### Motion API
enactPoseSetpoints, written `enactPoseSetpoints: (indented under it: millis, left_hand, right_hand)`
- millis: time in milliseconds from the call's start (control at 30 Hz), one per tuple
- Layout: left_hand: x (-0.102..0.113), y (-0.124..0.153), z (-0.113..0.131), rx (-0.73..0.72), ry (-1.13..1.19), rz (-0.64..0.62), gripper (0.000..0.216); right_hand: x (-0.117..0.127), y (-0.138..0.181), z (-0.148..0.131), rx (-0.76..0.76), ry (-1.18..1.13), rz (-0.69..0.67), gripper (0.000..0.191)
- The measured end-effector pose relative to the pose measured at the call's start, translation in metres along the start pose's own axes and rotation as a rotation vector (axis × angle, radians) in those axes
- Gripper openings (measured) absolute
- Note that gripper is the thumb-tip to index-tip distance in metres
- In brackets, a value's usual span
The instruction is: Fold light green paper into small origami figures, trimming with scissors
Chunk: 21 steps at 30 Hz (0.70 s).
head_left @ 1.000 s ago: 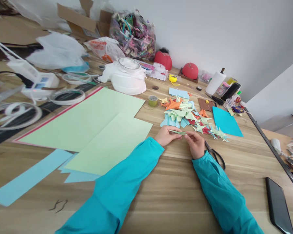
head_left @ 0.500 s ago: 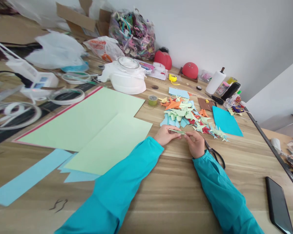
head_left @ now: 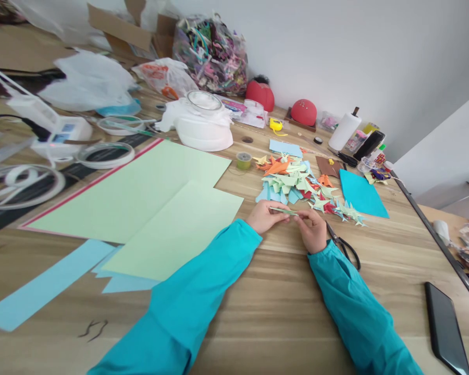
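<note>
Between my two hands is a small piece of folded green paper (head_left: 283, 211), seen nearly edge-on. My left hand (head_left: 264, 216) pinches its left part, and the fingers of my right hand (head_left: 313, 229) close on its right end. Just beyond my hands lies a heap of folded paper cranes (head_left: 289, 181) in green, orange, blue and red. A pair of scissors (head_left: 344, 246) with dark handles rests beside my right wrist, partly hidden by it.
Large green sheets (head_left: 180, 229) and blue paper strips (head_left: 50, 284) lie to the left. A turquoise sheet (head_left: 363, 194) is right of the heap. A phone (head_left: 447, 328) lies at the lower right. A spool (head_left: 244, 161), a tape measure (head_left: 275, 124) and bags stand farther back.
</note>
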<state>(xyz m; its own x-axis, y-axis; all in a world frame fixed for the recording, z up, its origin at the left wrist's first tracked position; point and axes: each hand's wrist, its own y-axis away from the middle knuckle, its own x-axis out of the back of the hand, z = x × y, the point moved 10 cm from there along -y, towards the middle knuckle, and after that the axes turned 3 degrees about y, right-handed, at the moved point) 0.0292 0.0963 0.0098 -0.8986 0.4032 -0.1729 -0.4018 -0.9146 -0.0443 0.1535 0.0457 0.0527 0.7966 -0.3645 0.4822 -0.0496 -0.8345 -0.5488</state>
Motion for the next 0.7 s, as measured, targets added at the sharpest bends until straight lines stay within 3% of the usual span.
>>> enactPoseSetpoints:
  millis: [400,700]
  left_hand:
    - [0.000,-0.001,-0.003,0.000,0.013,0.000,0.023]
    - [-0.001,-0.001,-0.002,-0.004,0.021,-0.006,0.023]
  right_hand:
    - [-0.005,0.006,0.026,-0.242,-0.257,0.055,0.012]
    - [-0.002,0.004,0.022,-0.204,-0.229,0.066,0.008]
